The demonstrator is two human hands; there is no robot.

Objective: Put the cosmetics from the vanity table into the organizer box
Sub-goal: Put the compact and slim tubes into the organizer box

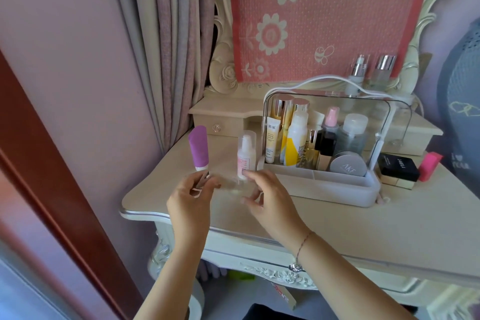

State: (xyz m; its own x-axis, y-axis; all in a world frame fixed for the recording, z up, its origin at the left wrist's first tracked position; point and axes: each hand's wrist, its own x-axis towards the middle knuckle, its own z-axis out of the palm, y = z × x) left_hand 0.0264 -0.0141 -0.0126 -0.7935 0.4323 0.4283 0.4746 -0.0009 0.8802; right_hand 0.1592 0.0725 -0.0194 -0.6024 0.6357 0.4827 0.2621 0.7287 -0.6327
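Left grip (192,195) and right grip (267,197) curl round a clear item (228,183), near left on the table (337,221). Judged: pick-up step. Next needs a free slot in the box (324,189), right.

Striped curtain (166,34) hangs left; pink floral cloth (324,15) hangs beside it.

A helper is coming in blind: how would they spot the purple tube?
Find the clear organizer box on the cream vanity table. Two items stand left of it; the purple tube is the outer one, cap-down, unlike the pale pump bottle.
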